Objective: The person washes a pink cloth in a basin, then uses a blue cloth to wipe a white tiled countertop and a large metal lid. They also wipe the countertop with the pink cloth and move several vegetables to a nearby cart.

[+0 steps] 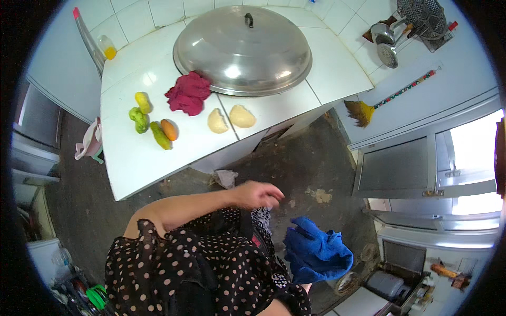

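My left hand point(259, 194) is in front of my body, slightly blurred, with fingers loosely bent and nothing in them. A folded blue cloth point(318, 252) covers most of my right hand point(308, 287); only a bit of skin shows at its lower edge. On the white tiled counter point(146, 170) before me lies a crumpled dark red cloth point(189, 94), close to a large domed steel lid point(241, 51) with a black handle. Two pale yellow lumps point(217, 121) of unclear kind lie near the counter's front edge.
Left on the counter are a yellow vegetable point(142, 102), a lumpy green one point(138, 120), a long green one point(160, 135) and an orange one point(169, 130). A pink plastic vessel point(91, 140) stands beyond the left edge. Ladles point(387, 55) and a brush point(363, 112) hang on the right wall.
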`<action>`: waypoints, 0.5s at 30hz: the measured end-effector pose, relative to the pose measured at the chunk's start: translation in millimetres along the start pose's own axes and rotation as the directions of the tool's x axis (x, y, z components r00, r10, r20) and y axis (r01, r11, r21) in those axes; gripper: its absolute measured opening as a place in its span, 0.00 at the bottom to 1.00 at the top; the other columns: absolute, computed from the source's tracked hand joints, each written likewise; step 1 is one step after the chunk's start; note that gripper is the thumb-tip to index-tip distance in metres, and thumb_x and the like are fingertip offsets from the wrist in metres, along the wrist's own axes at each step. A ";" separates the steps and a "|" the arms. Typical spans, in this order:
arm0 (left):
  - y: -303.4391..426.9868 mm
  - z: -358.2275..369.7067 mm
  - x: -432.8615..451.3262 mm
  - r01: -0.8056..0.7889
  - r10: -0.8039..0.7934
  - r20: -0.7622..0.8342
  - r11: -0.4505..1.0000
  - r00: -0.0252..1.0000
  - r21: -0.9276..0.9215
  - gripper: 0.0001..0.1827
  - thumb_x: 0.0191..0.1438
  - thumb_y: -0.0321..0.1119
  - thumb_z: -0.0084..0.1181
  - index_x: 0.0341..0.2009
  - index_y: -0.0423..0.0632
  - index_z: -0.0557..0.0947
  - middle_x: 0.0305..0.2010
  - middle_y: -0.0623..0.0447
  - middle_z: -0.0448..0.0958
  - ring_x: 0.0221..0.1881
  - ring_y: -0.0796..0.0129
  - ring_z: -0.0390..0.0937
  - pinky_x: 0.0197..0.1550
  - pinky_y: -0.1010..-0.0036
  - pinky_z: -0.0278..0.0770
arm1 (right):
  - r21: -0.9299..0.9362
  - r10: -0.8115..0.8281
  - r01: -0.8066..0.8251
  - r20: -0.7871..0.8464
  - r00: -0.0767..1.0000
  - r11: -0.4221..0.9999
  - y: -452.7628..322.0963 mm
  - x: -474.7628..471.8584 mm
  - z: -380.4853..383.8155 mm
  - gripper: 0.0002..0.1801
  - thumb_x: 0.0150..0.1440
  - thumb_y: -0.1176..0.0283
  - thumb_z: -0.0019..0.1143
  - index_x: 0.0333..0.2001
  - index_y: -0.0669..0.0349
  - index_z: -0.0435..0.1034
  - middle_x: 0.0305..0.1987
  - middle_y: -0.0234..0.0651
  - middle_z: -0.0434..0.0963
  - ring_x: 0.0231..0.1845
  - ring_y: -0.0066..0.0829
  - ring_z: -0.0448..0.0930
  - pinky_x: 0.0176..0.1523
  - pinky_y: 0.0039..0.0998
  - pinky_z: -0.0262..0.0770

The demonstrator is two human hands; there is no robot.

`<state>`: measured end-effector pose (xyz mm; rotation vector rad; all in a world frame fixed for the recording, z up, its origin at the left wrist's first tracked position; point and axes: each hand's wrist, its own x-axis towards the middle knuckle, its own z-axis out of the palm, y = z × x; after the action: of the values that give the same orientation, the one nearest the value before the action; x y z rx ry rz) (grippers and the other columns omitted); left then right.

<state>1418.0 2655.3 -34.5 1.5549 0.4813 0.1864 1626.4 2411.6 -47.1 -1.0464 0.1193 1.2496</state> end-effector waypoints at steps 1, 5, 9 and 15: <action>-10.6 -11.6 12.5 -0.006 0.010 -0.162 1.000 0.987 0.023 0.19 0.55 0.38 0.54 0.50 0.46 0.74 0.46 0.53 0.76 0.43 0.72 0.73 0.48 0.75 0.71 | -0.015 0.007 -0.007 0.015 1.000 1.000 -18.7 19.5 -1.9 0.28 0.59 0.54 0.42 0.57 0.61 0.59 0.49 0.38 0.71 0.44 0.29 0.74 0.44 0.30 0.72; -47.2 -37.6 33.1 0.149 -0.351 -0.553 0.914 0.756 -0.377 0.21 0.58 0.40 0.50 0.53 0.44 0.69 0.48 0.50 0.73 0.44 0.68 0.74 0.42 0.77 0.73 | -0.077 0.065 -0.060 0.067 0.996 0.995 -87.5 89.5 -0.8 0.27 0.58 0.55 0.43 0.56 0.61 0.60 0.48 0.38 0.72 0.43 0.29 0.74 0.43 0.30 0.72; -60.8 -42.3 44.6 0.113 -0.551 -0.672 0.808 0.495 -0.579 0.20 0.58 0.38 0.50 0.54 0.50 0.68 0.49 0.51 0.71 0.44 0.67 0.74 0.41 0.74 0.73 | -0.140 0.113 -0.096 0.120 0.986 0.986 -147.4 153.2 5.5 0.26 0.58 0.56 0.45 0.55 0.62 0.61 0.47 0.38 0.72 0.42 0.29 0.74 0.42 0.29 0.73; -78.3 -69.9 55.7 0.066 -0.605 -0.766 0.792 0.217 -0.607 0.22 0.56 0.39 0.52 0.54 0.51 0.67 0.47 0.53 0.71 0.42 0.66 0.75 0.39 0.73 0.73 | -0.206 0.107 -0.090 0.076 0.991 0.974 -221.7 215.0 0.0 0.26 0.57 0.57 0.47 0.53 0.63 0.62 0.46 0.38 0.73 0.41 0.29 0.75 0.41 0.29 0.73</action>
<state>1424.9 2739.9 -117.6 0.6171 1.6377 0.8537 1886.8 2577.8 -46.2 -1.1703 -0.0237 1.4171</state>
